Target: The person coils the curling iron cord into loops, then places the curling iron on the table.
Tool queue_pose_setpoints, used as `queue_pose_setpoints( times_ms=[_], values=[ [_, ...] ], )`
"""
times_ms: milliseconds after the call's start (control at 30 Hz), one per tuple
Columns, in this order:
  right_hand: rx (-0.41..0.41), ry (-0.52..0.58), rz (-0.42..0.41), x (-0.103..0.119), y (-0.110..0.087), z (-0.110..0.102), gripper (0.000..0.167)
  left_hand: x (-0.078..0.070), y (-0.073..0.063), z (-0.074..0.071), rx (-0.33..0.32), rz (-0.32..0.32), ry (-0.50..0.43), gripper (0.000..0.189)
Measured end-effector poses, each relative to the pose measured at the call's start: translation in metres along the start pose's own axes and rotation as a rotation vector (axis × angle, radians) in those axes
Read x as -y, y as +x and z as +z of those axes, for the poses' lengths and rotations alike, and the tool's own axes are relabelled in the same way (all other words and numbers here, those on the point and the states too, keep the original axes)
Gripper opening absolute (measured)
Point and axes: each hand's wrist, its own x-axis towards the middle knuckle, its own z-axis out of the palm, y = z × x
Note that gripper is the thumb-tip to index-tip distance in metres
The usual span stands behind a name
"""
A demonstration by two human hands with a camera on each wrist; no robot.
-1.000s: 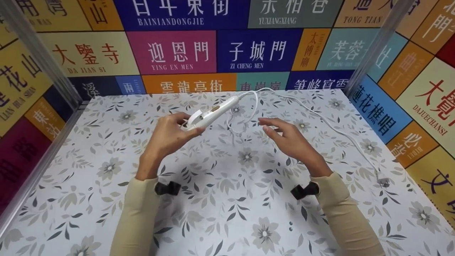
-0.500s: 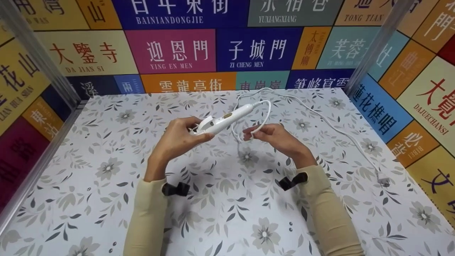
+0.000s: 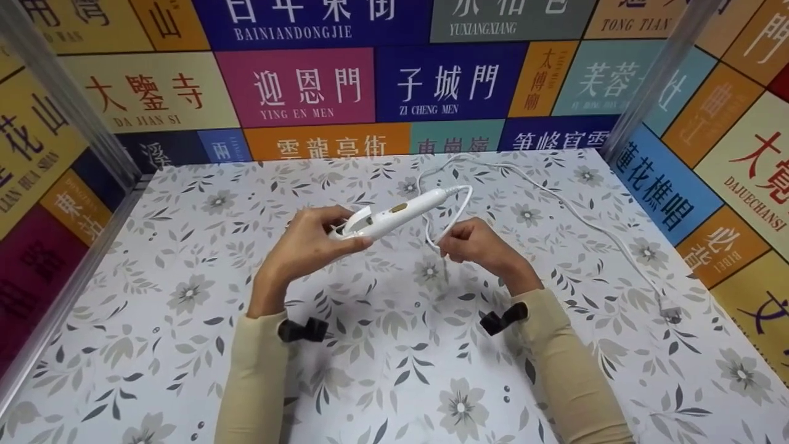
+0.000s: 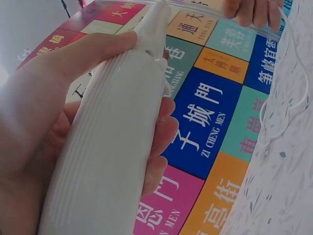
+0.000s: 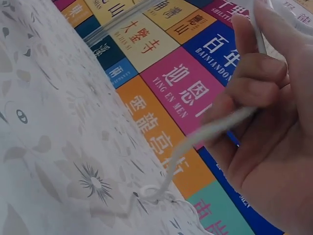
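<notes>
Near the centre of the head view, a white handheld appliance [image 3: 413, 213] is slanting from lower left to upper right, seemingly being held clear of the table [image 3: 345, 394]. The left hand [image 3: 308, 243], left of centre, is grasping its broader lower end: the thumb is lying along the near side, and in the left wrist view the fingers are wrapping round from the other side. This grip is probably steadying the body while leaving the slim, corded end free. A small raised flap [image 3: 359, 219] is standing up just beside the fingers, and a gold-brown patch [image 3: 399, 208] is showing farther along the handle.

Right of centre, the right hand [image 3: 471, 243] is grasping the white cord [image 3: 461, 211] in curled fingers. In the right wrist view the cord is running through them and trailing down towards the table. The cord is looping out of the appliance's upper end and down to this hand, likely being pinched here so the slack is staying under control.

The rest of the cord is lying along the back of the table and curving to the right, where the plug [image 3: 670, 314] is resting near the right edge, apparently left there because the hands are managing only the appliance's end
</notes>
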Motion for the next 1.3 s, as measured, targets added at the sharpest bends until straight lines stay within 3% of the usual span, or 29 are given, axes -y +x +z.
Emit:
queue_pose_setpoints(
  times_ms=[167,267,333,400,500,667,800,1000,1300],
  values=[
    [-0.052,-0.115,0.09,0.002,0.004,0.005,0.011,0.001,-0.001,0.0,0.041,0.044,0.007,0.043],
    [-0.153,-0.177,0.146,0.006,0.005,0.006,0.024,0.0,-0.002,0.002,0.082,0.06,0.017,0.04],
    [-0.208,-0.183,0.141,0.01,0.005,0.005,0.026,0.0,-0.002,0.003,0.106,0.068,0.028,0.036],
    [-0.243,-0.196,0.121,0.014,0.003,0.004,0.016,-0.001,-0.002,0.005,0.128,0.079,0.037,0.032],
    [-0.249,-0.184,0.097,0.021,0.001,0.003,0.012,-0.001,-0.002,0.007,0.161,0.098,0.049,0.028],
    [-0.254,-0.197,0.172,0.037,-0.007,0.001,0.029,-0.002,0.0,0.011,0.239,0.108,0.059,0.028],
    [-0.248,-0.241,0.185,0.048,-0.012,0.0,0.035,-0.002,0.001,0.013,0.275,0.118,0.068,0.028],
    [-0.24,-0.301,0.153,0.059,-0.013,0.003,0.03,0.0,0.001,0.012,0.278,0.114,0.088,0.027],
    [-0.305,-0.364,0.123,0.069,-0.017,0.006,0.026,0.002,0.004,0.016,0.184,0.016,0.123,0.028]
  ],
)
